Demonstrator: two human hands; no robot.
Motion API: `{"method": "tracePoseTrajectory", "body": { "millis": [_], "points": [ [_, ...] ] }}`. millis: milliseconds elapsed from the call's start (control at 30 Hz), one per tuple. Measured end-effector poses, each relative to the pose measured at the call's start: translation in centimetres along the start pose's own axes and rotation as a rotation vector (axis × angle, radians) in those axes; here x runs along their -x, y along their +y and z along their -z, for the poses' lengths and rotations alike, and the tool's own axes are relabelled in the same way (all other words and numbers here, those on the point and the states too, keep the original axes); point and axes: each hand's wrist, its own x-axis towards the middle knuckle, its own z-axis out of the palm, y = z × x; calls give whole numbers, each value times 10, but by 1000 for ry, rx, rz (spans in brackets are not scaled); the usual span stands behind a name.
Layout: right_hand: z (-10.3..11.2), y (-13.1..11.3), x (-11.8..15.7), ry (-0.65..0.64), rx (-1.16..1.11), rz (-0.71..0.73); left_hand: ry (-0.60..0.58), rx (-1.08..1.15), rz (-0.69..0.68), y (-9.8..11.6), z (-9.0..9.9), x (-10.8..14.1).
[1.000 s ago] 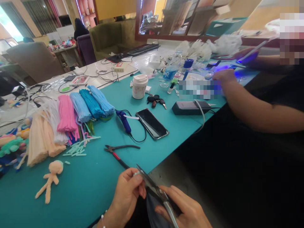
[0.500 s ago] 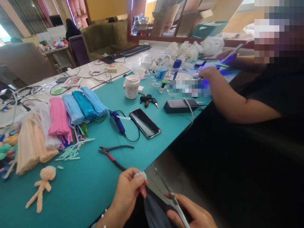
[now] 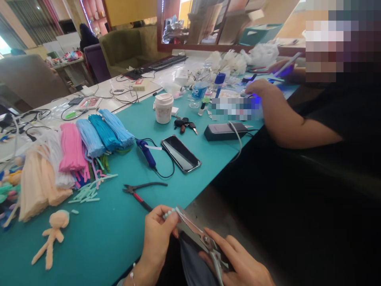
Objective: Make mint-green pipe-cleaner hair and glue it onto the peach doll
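Observation:
My left hand (image 3: 157,236) pinches a small mint-green fuzzy piece (image 3: 169,213) between thumb and fingers, over the table's front edge. In my right hand (image 3: 239,260) is a pair of metal scissors (image 3: 205,239), its blade tips right by the mint piece; whether they touch it I cannot tell. A peach fuzzy doll figure (image 3: 54,234) with a mint patch on its head lies on the green mat to the left. Behind it are several cut mint stems (image 3: 86,194). Diagonal cutting pliers (image 3: 138,194) with red-and-black handles rest just beyond my left hand.
Bundles of pink (image 3: 72,147), blue and peach pipe cleaners (image 3: 38,178) lie at left. A blue glue gun (image 3: 147,155), a phone (image 3: 181,154), keys (image 3: 186,125), a white cup (image 3: 164,108) and a grey-topped box (image 3: 226,131) sit farther back. A co-worker's arm (image 3: 279,115) reaches in at right.
The scissors have swung up and left, bringing their blades to the mint piece in my left hand. My right hand has turned with them. The view has shifted slightly.

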Motion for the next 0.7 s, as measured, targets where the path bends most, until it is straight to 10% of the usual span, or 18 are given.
{"method": "tracePoseTrajectory", "body": {
  "millis": [700],
  "points": [
    [-12,1,-9,219,249,41,28,-137,17,7,-5,7]
  ]
}}
